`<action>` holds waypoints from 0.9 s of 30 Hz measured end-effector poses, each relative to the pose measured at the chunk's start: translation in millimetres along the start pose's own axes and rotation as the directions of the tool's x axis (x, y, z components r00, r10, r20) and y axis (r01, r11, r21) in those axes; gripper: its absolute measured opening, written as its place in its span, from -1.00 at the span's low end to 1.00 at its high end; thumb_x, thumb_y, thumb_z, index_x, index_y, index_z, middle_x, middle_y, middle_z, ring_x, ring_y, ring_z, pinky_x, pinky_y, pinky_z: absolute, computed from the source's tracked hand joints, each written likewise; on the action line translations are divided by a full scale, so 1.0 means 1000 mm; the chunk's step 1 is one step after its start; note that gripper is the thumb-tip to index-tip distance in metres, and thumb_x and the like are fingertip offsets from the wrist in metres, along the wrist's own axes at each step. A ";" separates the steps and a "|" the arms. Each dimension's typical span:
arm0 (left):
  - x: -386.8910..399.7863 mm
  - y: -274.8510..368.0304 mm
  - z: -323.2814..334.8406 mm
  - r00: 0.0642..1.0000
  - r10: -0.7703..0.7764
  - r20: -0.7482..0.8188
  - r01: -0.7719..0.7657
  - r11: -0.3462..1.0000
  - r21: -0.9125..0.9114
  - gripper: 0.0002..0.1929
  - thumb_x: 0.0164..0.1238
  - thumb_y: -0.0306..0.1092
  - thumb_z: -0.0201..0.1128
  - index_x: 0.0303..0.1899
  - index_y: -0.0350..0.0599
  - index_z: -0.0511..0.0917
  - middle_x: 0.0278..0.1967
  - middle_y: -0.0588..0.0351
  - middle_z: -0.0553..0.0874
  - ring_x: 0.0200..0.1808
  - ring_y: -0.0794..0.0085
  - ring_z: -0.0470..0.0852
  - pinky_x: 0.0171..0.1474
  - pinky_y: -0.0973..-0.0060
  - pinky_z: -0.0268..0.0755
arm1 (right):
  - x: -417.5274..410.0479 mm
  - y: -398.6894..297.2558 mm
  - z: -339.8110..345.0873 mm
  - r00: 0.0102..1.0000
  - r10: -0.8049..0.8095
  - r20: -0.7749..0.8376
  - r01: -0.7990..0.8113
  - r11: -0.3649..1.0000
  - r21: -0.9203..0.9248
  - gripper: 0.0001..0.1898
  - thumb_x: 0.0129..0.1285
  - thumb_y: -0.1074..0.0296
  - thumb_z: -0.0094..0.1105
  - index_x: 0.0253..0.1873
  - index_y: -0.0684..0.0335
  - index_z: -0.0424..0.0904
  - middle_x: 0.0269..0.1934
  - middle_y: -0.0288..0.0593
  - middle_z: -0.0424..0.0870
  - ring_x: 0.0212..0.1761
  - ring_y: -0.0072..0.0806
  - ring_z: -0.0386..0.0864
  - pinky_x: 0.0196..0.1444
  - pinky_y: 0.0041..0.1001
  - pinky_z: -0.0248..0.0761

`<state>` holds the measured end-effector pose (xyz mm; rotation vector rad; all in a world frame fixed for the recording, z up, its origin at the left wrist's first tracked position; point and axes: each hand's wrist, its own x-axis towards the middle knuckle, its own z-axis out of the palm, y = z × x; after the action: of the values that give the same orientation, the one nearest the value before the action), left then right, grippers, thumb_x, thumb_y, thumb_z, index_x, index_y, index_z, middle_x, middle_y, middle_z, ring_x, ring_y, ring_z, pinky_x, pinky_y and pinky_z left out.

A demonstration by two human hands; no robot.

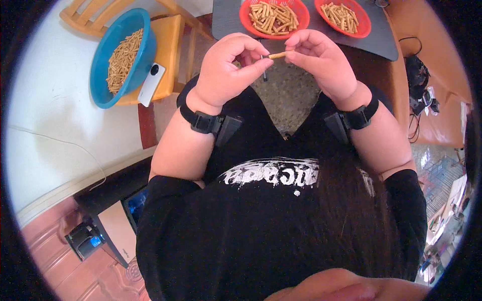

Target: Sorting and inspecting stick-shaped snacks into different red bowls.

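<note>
My left hand [229, 69] pinches one end of a short tan stick [278, 55] between thumb and forefinger. At its fingertips a thin dark-and-metal rod [265, 73] points downward, partly hidden by the fingers; its kind cannot be told. The stick's other end lies between the thumb and fingers of my right hand [320, 60]. Just beyond the hands, a red plastic basket [275, 37] holds a heap of similar sticks, and a second red basket [363, 34] to its right holds more.
Both baskets stand on a dark tabletop [382, 43]. On a wooden chair [165, 49] at the left, a blue plastic basin [98, 71] of short tan pieces leans beside a white smartphone [151, 84]. Brown seating [438, 126] with cables and a dark bag [416, 75] is at the right.
</note>
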<state>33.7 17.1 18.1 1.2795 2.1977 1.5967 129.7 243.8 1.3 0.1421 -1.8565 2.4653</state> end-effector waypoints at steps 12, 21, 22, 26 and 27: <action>0.001 0.001 0.002 0.981 0.166 0.100 -0.165 0.986 -0.016 -0.73 0.25 -0.53 0.55 -0.04 -0.19 0.71 -0.15 0.16 0.70 -0.27 0.58 0.64 -0.18 0.60 0.51 | 0.004 0.014 -0.005 0.985 0.136 0.105 -0.141 0.989 0.044 -0.81 0.49 0.46 0.31 0.10 0.33 0.61 -0.04 -0.27 0.72 0.01 -0.54 0.70 0.16 -0.50 0.55; 0.003 0.000 0.009 0.988 0.150 0.037 -0.149 0.989 -0.016 -0.69 0.17 -0.49 0.60 -0.05 -0.14 0.73 -0.25 0.16 0.73 -0.37 0.53 0.69 -0.28 0.57 0.54 | 0.005 0.018 -0.011 0.961 0.183 0.208 -0.246 0.910 0.333 -0.81 0.51 0.43 0.31 0.13 0.28 0.62 -0.03 -0.26 0.73 0.03 -0.55 0.71 0.17 -0.51 0.58; 0.003 0.000 0.007 0.982 0.188 0.036 -0.189 0.982 0.022 -0.73 0.18 -0.50 0.59 -0.09 -0.14 0.74 -0.26 0.16 0.73 -0.38 0.52 0.69 -0.29 0.57 0.54 | 0.005 0.017 -0.011 0.955 0.205 0.213 -0.267 0.907 0.325 -0.82 0.52 0.42 0.30 0.12 0.28 0.62 -0.03 -0.26 0.73 0.02 -0.55 0.70 0.17 -0.51 0.58; 0.003 0.001 0.005 0.965 0.259 0.038 -0.261 0.962 0.079 -0.83 0.21 -0.50 0.56 -0.18 -0.12 0.76 -0.28 0.16 0.76 -0.39 0.51 0.68 -0.30 0.57 0.53 | 0.004 0.017 -0.007 0.949 0.231 0.215 -0.287 0.917 0.278 -0.83 0.52 0.39 0.29 0.10 0.27 0.63 -0.03 -0.26 0.73 0.01 -0.56 0.70 0.16 -0.53 0.58; 0.003 0.001 0.005 0.965 0.258 0.040 -0.260 0.962 0.078 -0.83 0.21 -0.50 0.56 -0.18 -0.12 0.76 -0.28 0.16 0.76 -0.39 0.51 0.68 -0.30 0.57 0.53 | 0.003 0.017 -0.004 0.949 0.232 0.213 -0.287 0.916 0.279 -0.83 0.52 0.39 0.29 0.10 0.27 0.63 -0.03 -0.26 0.73 0.01 -0.56 0.70 0.16 -0.53 0.58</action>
<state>35.1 22.4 18.0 1.6642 2.1730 1.5724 124.7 243.4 -15.4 0.1359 -1.6260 3.0107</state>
